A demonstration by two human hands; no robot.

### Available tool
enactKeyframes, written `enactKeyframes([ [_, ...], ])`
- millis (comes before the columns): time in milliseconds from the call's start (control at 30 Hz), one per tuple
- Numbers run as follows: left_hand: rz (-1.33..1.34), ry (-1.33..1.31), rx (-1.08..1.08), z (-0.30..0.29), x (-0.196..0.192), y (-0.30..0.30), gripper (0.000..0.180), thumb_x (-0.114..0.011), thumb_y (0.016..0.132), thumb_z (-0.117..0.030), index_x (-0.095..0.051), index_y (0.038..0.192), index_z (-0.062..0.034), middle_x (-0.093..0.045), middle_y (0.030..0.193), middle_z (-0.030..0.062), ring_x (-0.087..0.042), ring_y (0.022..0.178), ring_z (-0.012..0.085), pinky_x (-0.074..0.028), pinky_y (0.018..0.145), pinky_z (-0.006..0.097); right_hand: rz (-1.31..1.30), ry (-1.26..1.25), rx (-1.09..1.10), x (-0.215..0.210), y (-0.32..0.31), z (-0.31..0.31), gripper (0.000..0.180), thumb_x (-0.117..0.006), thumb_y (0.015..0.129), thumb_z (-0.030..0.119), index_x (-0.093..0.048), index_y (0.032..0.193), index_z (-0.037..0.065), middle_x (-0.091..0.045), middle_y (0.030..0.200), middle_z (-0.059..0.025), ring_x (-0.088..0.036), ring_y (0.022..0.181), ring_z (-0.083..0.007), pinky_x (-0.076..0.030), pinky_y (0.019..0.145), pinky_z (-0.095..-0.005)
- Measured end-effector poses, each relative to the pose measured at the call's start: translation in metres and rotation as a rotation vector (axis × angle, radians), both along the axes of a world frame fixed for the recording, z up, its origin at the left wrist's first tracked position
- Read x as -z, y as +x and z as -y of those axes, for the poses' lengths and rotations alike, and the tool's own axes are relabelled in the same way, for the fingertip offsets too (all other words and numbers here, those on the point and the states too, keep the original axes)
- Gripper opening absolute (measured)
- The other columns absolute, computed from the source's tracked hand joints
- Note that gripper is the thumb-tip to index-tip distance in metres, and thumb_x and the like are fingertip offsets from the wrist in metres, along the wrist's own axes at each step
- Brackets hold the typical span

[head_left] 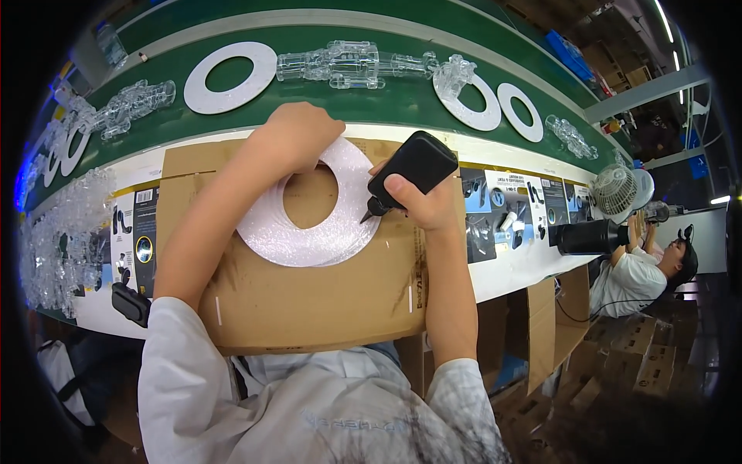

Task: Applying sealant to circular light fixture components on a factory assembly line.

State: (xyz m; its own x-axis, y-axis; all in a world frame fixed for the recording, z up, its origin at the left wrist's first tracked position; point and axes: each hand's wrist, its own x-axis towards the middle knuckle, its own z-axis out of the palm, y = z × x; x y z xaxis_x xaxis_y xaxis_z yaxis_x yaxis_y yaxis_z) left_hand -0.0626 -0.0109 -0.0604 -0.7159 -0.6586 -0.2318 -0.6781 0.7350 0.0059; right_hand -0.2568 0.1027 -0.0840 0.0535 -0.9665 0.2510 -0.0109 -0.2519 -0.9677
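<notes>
On a brown cardboard sheet in front of me lies a flat white ring with a glittery surface and a round hole. My left hand reaches across its left side and is closed at the far rim, its fingertips partly hidden. In my right hand is a black squeeze bottle, tilted, with a pointed black nozzle. The nozzle tip is at the ring's right edge; whether it touches cannot be told.
Beyond, a green belt carries more white rings and clear plastic assemblies. A heap of clear plastic parts stands left. Right are a black bottle, a fan, an open carton and a co-worker.
</notes>
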Motion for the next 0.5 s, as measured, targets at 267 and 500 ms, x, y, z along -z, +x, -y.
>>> enactKeyframes([
  [267,-0.063,-0.103,0.008,-0.0019,0.0073,0.0003,0.03,-0.075,0.063,-0.002,-0.07,0.093,-0.0037,-0.071,0.093,0.0159,-0.07,0.091,0.0334,-0.057,0.078,0.041,0.023,0.017,0.0,0.0027,-0.0021,-0.0013,0.034,-0.076,0.075,0.02,-0.056,0.093,0.0,-0.072,0.085,-0.0161,-0.068,0.07,-0.0165,-0.052,0.052,-0.0254],
  [500,-0.062,-0.108,0.024,-0.001,0.0047,0.0017,0.029,-0.074,0.064,-0.001,-0.07,0.093,-0.0034,-0.071,0.092,0.0164,-0.069,0.09,0.0337,-0.056,0.077,0.041,0.025,-0.005,-0.022,0.005,-0.0025,0.001,0.034,-0.076,0.075,0.019,-0.056,0.095,0.0,-0.071,0.083,-0.0178,-0.07,0.078,-0.0217,-0.057,0.066,-0.0317],
])
